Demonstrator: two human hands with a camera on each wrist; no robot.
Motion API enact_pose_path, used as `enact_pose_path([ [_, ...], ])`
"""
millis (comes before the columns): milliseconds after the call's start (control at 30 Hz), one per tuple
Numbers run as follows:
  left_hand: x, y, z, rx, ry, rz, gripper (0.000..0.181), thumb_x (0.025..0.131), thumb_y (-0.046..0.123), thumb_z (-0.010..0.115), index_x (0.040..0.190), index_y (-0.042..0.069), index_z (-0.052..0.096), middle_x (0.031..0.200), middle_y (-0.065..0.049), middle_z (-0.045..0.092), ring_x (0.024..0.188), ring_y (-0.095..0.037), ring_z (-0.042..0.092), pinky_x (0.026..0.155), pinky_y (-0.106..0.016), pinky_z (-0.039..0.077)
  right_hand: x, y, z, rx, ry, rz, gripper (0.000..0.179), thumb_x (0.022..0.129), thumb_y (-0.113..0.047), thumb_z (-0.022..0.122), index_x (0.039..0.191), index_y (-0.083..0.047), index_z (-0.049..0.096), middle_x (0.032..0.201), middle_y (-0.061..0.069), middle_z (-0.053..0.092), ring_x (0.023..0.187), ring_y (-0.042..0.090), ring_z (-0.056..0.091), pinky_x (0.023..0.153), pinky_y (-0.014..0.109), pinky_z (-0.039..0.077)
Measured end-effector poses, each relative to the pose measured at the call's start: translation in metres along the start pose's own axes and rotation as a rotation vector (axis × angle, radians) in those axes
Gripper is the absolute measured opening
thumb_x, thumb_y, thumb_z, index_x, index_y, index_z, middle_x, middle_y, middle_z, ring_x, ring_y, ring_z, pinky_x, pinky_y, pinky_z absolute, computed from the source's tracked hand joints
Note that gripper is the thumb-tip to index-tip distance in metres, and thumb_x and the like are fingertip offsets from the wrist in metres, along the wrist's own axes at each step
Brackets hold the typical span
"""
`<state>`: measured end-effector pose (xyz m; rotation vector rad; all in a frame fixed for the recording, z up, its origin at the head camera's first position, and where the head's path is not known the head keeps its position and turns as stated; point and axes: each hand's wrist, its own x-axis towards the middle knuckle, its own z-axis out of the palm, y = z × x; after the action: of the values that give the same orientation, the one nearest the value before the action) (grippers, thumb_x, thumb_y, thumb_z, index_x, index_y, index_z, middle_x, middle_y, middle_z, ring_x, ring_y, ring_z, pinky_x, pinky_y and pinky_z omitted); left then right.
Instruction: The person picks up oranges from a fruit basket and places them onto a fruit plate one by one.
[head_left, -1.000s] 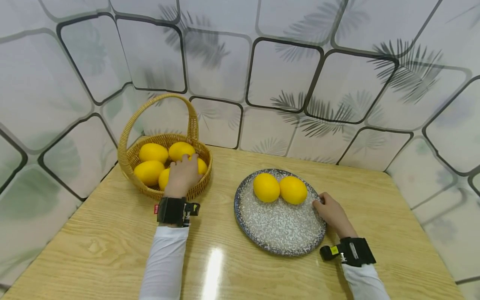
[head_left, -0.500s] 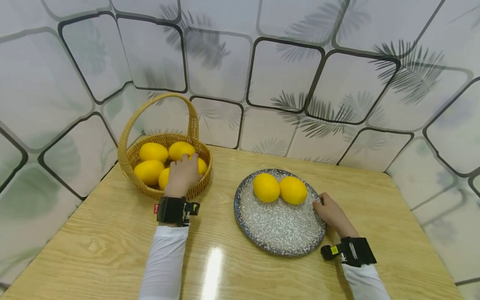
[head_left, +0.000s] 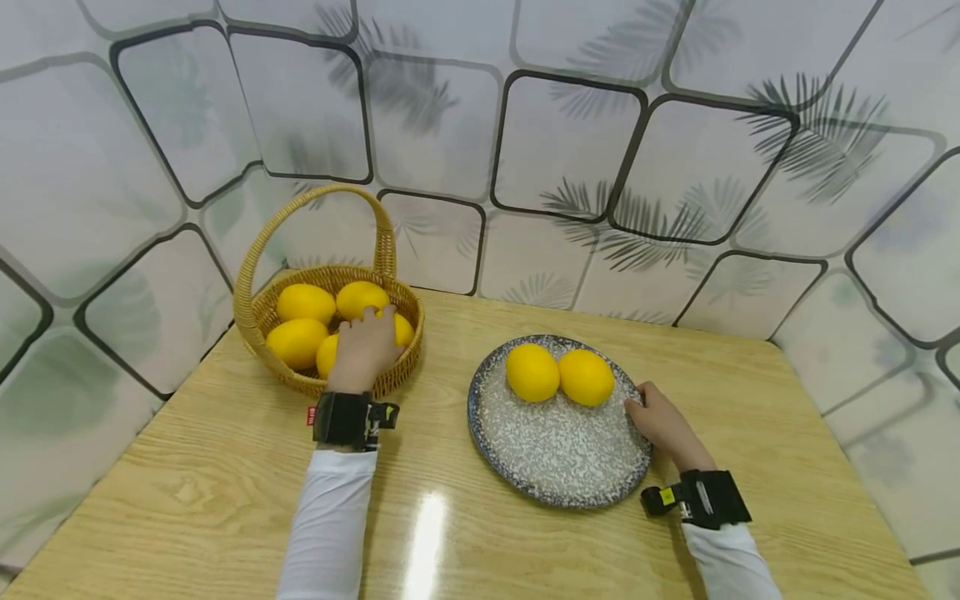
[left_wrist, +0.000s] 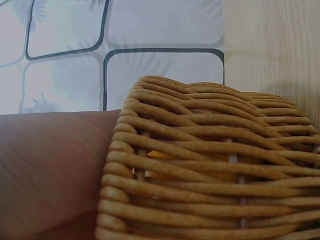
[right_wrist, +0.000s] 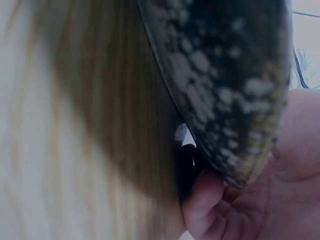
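Observation:
My left hand (head_left: pixel 365 346) reaches over the near rim of the wicker basket (head_left: pixel 251 310) and grips a yellow lemon (head_left: pixel 404 332) inside it. Its fingers curl over the fruit and cover part of it. Seen from the left wrist, the woven basket side (left_wrist: pixel 215 165) hides the fingers. My right hand (head_left: pixel 663 425) holds the right rim of a speckled grey plate (head_left: pixel 562 458), thumb on top. From the right wrist, fingers (right_wrist: pixel 202 200) show curled under the plate's edge. Two lemons, a left one (head_left: pixel 532 372) and a right one (head_left: pixel 587 377), lie side by side on the plate.
More lemons (head_left: pixel 298 343) lie in the basket around my left hand. Its tall arched handle (head_left: pixel 258 242) rises on the left and back. Basket and plate stand on a wooden table (head_left: pixel 187 492), with patterned walls (head_left: pixel 427 108) behind and at the sides.

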<state>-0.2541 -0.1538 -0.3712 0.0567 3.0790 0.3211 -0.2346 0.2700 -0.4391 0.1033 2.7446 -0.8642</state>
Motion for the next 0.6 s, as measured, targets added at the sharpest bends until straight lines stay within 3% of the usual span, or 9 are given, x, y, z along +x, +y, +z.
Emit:
enact_pose_path([
  [600,-0.002,0.0023,-0.0037,0.0,-0.011,0.0,0.067,0.094,0.029,0.059,0.147,-0.004,0.034,0.143,-0.038,0.041,0.126,-0.052,0.042,0.105,-0.066,0.036,-0.0012,-0.0007,-0.0009,0.022,-0.002,-0.008,0.043,0.1,-0.021,0.037,0.127,0.013,0.039,0.126,0.035,0.049,0.103,0.038,0.048,0.088,0.054,0.045],
])
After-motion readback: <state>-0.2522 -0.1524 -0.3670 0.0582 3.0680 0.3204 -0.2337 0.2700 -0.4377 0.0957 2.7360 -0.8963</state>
